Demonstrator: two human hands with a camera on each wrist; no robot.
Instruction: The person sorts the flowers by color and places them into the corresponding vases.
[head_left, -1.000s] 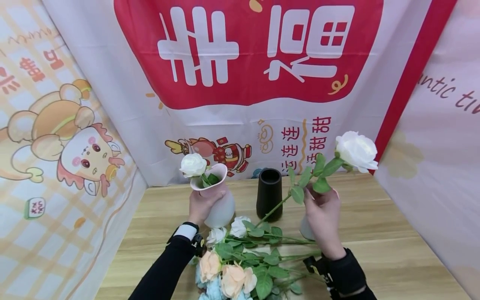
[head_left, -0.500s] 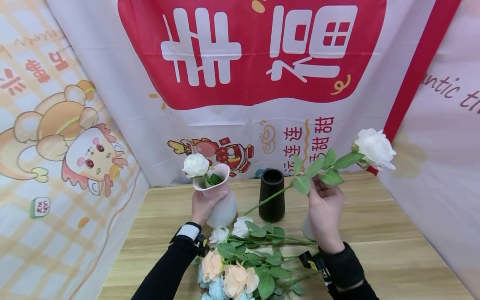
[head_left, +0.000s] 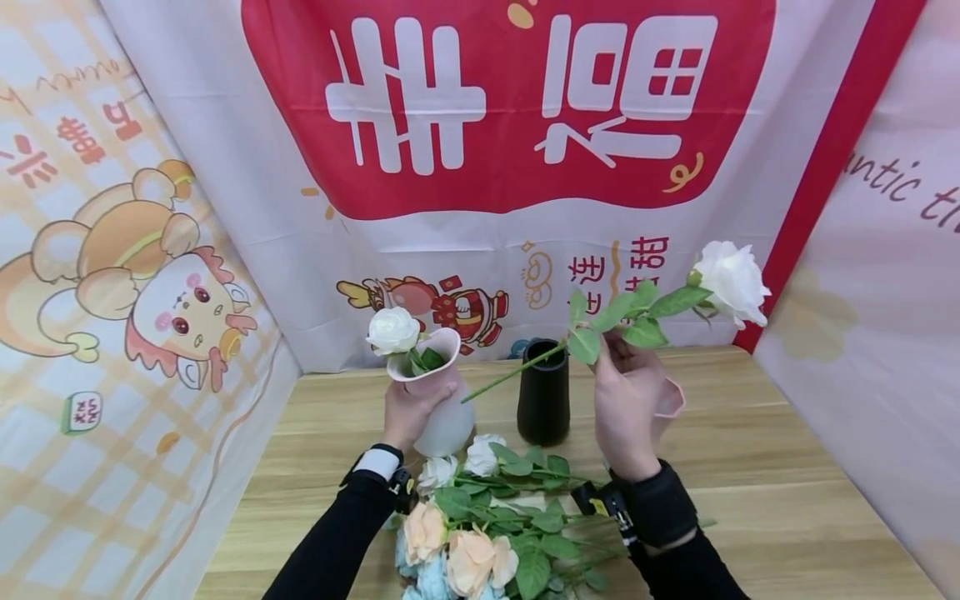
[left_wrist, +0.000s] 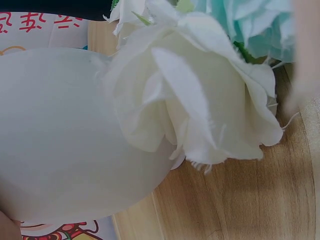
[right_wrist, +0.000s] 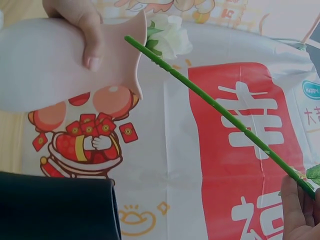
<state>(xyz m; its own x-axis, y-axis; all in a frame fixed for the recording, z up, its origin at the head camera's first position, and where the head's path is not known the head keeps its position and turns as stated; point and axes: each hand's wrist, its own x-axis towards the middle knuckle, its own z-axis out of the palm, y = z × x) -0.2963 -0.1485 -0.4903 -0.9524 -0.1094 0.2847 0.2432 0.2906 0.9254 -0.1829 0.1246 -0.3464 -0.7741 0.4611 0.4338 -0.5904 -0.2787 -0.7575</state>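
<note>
From the head camera, the left hand is wrapping its fingers round the neck of a pale pink vase that is standing toward the back edge of the tabletop, left of centre; one white rose is already sitting in it. The right hand is pinching the stem of a second white rose in the air, its bloom pointing right and its cut end pointing toward the vase's mouth. One black vase is standing between the hands, and a second pink vase is peeking out behind the right hand. A heap of roses is lying at the front edge.

The left wrist camera is showing the vase's belly and one white bloom up close.

In the right wrist camera, the stem's tip is hovering just beside the vase's rim, while fingers are curling over the neck.
</note>
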